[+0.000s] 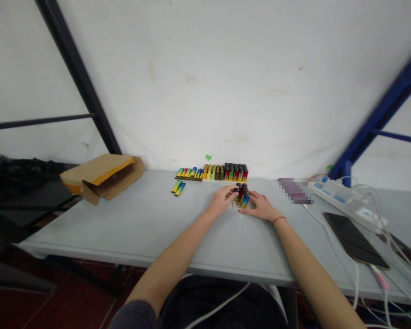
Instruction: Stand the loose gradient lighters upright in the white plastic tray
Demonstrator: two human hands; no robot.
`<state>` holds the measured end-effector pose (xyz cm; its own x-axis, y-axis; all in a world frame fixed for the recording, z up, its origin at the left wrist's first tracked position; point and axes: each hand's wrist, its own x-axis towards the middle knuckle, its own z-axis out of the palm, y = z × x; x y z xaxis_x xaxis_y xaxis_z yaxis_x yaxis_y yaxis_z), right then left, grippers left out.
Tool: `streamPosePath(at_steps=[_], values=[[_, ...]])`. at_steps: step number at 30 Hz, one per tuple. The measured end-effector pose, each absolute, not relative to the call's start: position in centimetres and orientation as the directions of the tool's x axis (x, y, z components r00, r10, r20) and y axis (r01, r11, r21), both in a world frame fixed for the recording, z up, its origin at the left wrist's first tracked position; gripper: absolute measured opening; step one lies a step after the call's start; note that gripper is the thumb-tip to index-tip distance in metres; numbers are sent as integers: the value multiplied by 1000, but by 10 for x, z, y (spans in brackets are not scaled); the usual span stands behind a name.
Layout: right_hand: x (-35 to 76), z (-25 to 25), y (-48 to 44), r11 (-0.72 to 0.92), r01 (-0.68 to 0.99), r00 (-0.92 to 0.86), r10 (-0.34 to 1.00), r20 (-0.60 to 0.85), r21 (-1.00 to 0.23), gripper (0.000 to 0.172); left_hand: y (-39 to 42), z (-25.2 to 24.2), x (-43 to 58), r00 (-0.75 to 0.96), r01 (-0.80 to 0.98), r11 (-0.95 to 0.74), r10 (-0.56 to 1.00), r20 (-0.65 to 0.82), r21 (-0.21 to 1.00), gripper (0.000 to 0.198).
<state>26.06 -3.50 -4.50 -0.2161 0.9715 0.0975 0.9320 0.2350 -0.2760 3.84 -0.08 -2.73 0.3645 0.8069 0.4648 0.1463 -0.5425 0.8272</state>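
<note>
A small tight cluster of upright disposable lighters [241, 197] with dark tops and multicoloured bodies stands on a pale patch near the table's middle. My left hand [222, 201] reaches over its left side, fingertips on the dark tops. My right hand [260, 206] lies low against its right side, fingers touching the lower bodies. Behind them stand a row of upright lighters [235, 172] and a row of slimmer tilted lighters [188, 173]. Two loose lighters [178, 188] lie to the left of my hands.
The grey table [123, 219] has a front edge close to me. A cardboard box [102, 178] sits at its left end. To the right are a blurred purple object [294, 191], a power strip [339, 196], a dark smartphone [356, 240] and several white cables.
</note>
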Motion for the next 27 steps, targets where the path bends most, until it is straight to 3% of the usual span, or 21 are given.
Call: streamPosePath(at_steps=[8,15,17,20,23,27], values=[[260,-44,-36,225,935,-208,974,91,-275,80,-2,-34,40,382,192,-576,790,480,795,28],[259,-42,-37,207,938,-193,978,74,-278,81,0,-16,31,416,428,-679,734,537,597,28],[259,-42,-37,211,937,-198,977,75,-279,81,5,-5,17,263,611,-551,819,511,569,32],[259,-42,-37,227,932,-212,974,81,-281,79,16,7,-15,-66,848,-179,898,435,499,37],[259,-43,-37,233,931,-216,972,90,-282,78,26,8,-48,-291,899,141,901,323,415,37],[260,-44,-36,223,932,-207,975,85,-285,78,33,2,-70,-377,881,288,907,188,375,35]])
